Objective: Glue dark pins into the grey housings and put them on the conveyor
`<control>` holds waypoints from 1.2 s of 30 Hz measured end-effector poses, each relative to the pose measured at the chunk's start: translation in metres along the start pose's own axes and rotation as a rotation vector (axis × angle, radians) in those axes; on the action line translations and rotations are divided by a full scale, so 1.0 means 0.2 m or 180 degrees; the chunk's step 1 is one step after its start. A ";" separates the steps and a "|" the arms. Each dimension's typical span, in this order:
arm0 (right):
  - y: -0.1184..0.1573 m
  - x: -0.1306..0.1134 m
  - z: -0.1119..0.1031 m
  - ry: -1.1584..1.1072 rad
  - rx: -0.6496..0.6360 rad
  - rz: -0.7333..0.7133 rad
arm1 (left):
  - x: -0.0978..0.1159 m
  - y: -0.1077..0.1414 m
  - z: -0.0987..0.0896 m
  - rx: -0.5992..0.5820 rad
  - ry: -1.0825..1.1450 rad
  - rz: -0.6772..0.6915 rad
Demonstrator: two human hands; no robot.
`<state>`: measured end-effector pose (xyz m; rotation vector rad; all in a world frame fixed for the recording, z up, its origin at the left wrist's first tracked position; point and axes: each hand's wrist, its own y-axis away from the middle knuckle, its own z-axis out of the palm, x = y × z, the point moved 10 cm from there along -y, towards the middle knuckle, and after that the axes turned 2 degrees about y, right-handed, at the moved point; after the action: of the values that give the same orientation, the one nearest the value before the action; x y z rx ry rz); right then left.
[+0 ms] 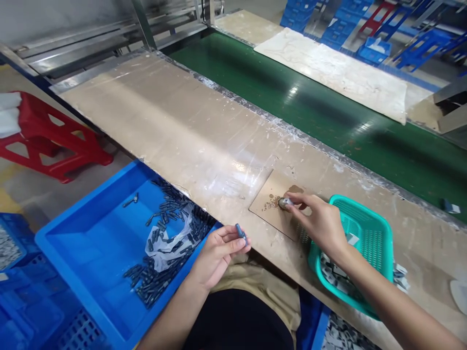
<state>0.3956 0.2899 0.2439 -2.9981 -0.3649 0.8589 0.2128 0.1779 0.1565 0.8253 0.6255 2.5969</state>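
Note:
My left hand (219, 255) pinches a small dark blue-grey plastic part (240, 232) upright between thumb and fingers, at the table's near edge. Over a brown cardboard piece (264, 199) with wet spots, my right hand (319, 218) pinches a small light grey piece (289, 201). That piece is at a small round cap-like dish (282, 204) on the cardboard; whether they touch, I cannot tell. Left of my left hand is a blue bin (98, 262) with many dark parts (156, 282) and a crumpled white plastic bag (164, 248). Under my right forearm stands a green basket (386, 238) holding light grey pieces.
The worn tabletop (175, 121) runs beside a green conveyor belt (248, 73). A white sheet (335, 68) lies beyond it. Red stool (62, 136) at left, stacked blue crates (346, 22) at the back. Loose grey pieces (400, 277) lie right of the basket.

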 end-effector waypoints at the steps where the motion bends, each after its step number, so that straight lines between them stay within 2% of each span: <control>1: 0.02 0.00 -0.03 -0.0261 0.0025 0.0151 | -0.01 -0.02 0.01 0.0056 -0.0026 0.0009; 5: 0.10 -0.01 -0.10 -0.1437 0.0009 0.0782 | -0.04 -0.09 0.09 0.0245 0.0035 0.0248; 8: 0.15 -0.06 -0.14 -0.1811 -0.0026 0.0952 | -0.05 -0.11 0.19 0.0299 0.0030 0.0463; 11: 0.19 -0.10 -0.15 -0.1999 -0.0053 0.0935 | -0.08 -0.11 0.26 0.0336 0.0006 0.0587; 15: 0.20 -0.14 -0.14 -0.2116 -0.0095 0.0839 | -0.08 -0.10 0.31 0.0326 0.0024 0.0705; 20: 0.22 -0.15 -0.13 -0.2217 -0.0223 0.0854 | -0.04 -0.07 0.33 0.0327 -0.0275 0.0720; 23: 0.22 -0.16 -0.12 -0.2216 -0.0307 0.0828 | 0.00 -0.06 0.36 0.0185 -0.0548 0.0802; 27: 0.20 -0.15 -0.06 -0.2311 -0.0535 0.0849 | 0.06 -0.07 0.40 0.0044 -0.0987 0.1060; 30: 0.13 -0.04 -0.02 -0.2221 -0.0563 0.0980 | 0.07 -0.12 0.43 -0.0218 -0.1450 0.1139; 32: 0.02 0.14 -0.12 -0.1814 -0.0022 0.1094 | 0.12 -0.14 0.40 -0.0226 -0.1809 0.1301; 34: -0.08 0.38 -0.36 -0.1075 0.1028 0.1268 | 0.26 -0.10 0.29 0.0280 -0.2223 0.1849; 36: -0.13 0.65 -0.57 -0.0491 0.1555 0.1685 | 0.45 0.03 0.10 0.1199 -0.2548 0.2700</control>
<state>0.5556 0.3515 0.2740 -2.5868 0.5859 1.0206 0.1535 0.2185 0.2148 2.5158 0.5814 2.4045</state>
